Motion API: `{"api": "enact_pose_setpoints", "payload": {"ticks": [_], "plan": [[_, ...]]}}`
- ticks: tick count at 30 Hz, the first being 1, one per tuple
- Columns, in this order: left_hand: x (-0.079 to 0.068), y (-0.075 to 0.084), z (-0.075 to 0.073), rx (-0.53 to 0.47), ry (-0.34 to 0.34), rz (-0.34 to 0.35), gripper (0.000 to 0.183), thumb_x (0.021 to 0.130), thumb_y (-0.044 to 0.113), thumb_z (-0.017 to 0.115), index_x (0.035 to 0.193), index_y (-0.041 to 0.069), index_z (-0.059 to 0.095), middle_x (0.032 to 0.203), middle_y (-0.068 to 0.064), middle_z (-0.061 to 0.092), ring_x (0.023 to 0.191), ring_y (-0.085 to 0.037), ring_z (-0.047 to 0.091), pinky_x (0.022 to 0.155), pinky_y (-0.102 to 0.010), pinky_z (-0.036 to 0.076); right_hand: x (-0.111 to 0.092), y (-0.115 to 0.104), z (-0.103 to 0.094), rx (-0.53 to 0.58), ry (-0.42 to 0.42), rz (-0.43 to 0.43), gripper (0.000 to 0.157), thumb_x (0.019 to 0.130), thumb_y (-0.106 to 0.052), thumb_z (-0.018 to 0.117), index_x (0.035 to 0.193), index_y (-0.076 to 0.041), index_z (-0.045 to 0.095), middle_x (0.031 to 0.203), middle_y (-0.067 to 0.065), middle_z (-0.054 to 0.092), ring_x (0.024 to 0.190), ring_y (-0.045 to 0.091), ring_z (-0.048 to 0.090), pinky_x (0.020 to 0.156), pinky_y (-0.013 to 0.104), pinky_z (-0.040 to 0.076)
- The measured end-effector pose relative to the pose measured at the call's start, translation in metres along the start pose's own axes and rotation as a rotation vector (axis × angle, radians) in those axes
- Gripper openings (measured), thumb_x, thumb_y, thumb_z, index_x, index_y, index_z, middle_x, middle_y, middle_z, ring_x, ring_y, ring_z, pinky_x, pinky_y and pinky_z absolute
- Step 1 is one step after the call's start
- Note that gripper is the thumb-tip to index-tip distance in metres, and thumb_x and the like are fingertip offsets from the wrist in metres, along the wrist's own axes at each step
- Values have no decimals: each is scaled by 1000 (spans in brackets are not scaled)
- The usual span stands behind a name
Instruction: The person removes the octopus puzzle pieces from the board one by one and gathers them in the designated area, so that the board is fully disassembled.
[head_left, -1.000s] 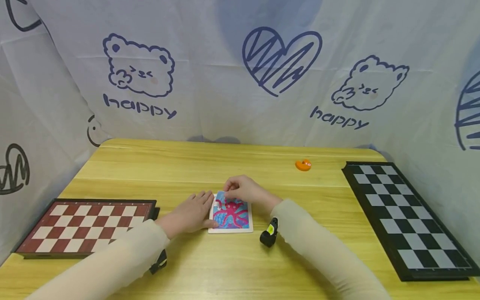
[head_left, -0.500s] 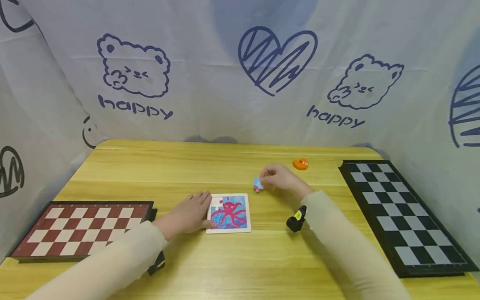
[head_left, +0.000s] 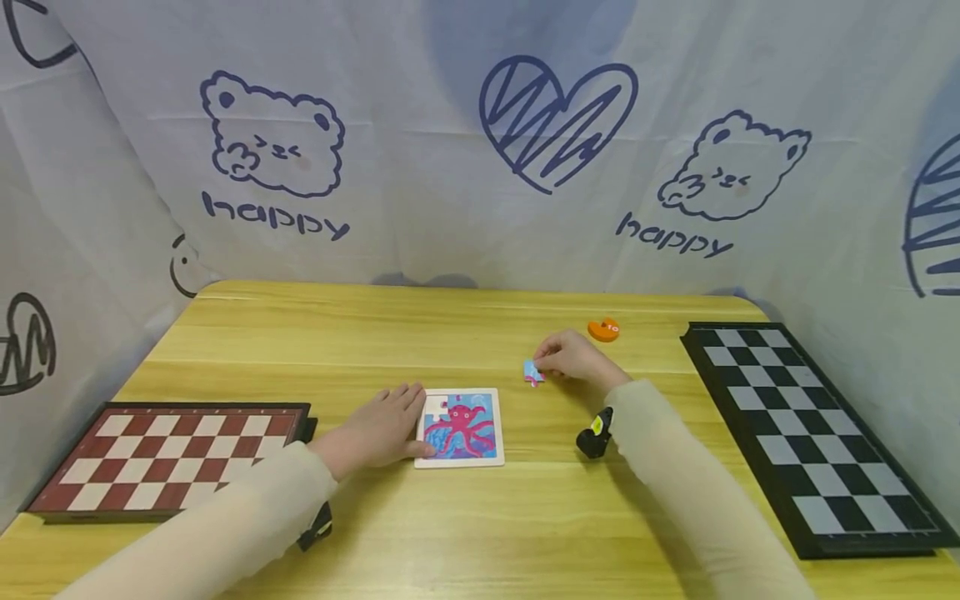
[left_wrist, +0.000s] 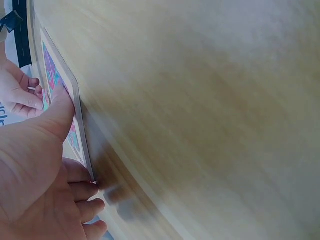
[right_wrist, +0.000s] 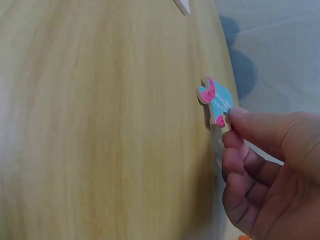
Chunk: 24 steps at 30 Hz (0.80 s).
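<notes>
A square jigsaw puzzle (head_left: 463, 432) with a pink octopus on blue lies in a pale frame on the table. Its upper-left corner shows a bare white gap. My left hand (head_left: 378, 427) rests along the puzzle's left edge, fingers straight, with the thumb over the picture. In the left wrist view, that thumb (left_wrist: 59, 107) lies on the puzzle's face. To the right of the frame, my right hand (head_left: 573, 358) pinches a blue and pink puzzle piece (right_wrist: 218, 102) between thumb and fingers. The piece is at or just above the tabletop; I cannot tell which.
A red and white chessboard (head_left: 172, 454) lies at the left, partly behind my left sleeve. Along the right side is a black and grey chessboard (head_left: 813, 425). An orange curved piece (head_left: 603, 330) sits beyond my right hand. A printed cloth (head_left: 420, 167) hangs behind the table.
My right hand has lifted the puzzle piece off the puzzle's upper-left corner and carried it right. Over the last half second it shifted only slightly. The left hand has stayed put.
</notes>
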<state>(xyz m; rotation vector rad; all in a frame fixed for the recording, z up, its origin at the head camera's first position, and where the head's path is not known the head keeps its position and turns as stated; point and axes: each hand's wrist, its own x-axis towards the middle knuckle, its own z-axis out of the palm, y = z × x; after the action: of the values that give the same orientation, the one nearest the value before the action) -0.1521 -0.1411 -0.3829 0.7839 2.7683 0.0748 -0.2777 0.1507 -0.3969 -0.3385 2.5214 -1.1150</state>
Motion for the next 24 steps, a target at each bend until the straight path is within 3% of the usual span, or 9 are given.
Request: {"api": "enact_pose_setpoints", "payload": {"ticks": [6,24], "plan": [[1,0,0,4,-7,-9,79,91,47,50,139,-11,28,145,-25,24,133,-38,21,106,-49,20,2,-2,2,5,-1,41,9,88,-11,63,87,-3,67,61,3,50,50,12,40,44,22,33],[1,1,0,-11,-12,-12,79,91,46,51,138,-12,28,145,-26,24,133,-38,20,107,-49,20,4,-3,1,-29,25,34,10,89,-11,62,87,-2,66,63,4,52,53,14,43,46,23,35]]}}
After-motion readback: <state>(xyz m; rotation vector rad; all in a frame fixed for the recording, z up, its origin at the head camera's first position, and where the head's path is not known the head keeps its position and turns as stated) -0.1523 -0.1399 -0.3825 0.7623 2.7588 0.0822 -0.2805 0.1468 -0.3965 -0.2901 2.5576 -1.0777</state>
